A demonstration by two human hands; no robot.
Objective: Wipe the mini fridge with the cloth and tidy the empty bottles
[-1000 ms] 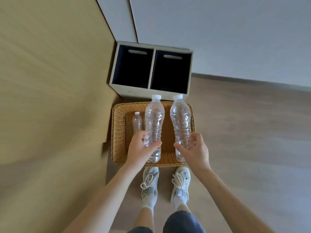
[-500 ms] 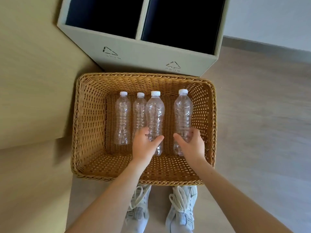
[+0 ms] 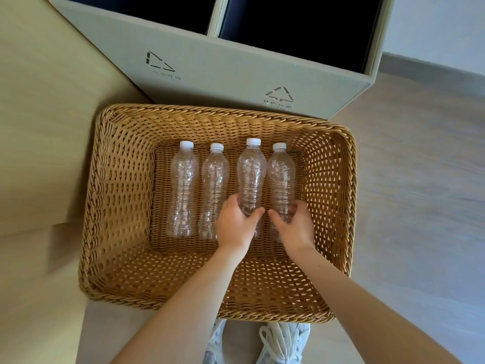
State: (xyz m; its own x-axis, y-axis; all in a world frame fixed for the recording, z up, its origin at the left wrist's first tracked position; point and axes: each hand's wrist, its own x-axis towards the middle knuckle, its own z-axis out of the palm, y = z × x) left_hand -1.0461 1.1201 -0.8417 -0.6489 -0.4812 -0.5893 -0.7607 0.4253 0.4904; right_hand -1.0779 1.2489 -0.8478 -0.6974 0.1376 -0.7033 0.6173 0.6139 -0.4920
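Note:
A wicker basket (image 3: 118,206) sits on the floor in front of me. Several clear empty plastic bottles with white caps lie side by side on its bottom, caps pointing away from me. My left hand (image 3: 233,225) grips the lower part of the third bottle (image 3: 251,174). My right hand (image 3: 295,227) grips the lower part of the rightmost bottle (image 3: 280,177). The two left bottles, one (image 3: 183,187) and the other (image 3: 214,190), lie untouched. No cloth or fridge is in view.
A grey two-compartment recycling bin (image 3: 223,72) with triangle symbols stands right behind the basket. A beige wood panel (image 3: 39,127) rises at the left. Wood-look floor (image 3: 420,206) stretches to the right. My white sneakers (image 3: 283,342) stand just below the basket's near rim.
I have bent down toward the basket and lowered both bottles into it; they now lie beside the two at the left, closer together than half a second ago.

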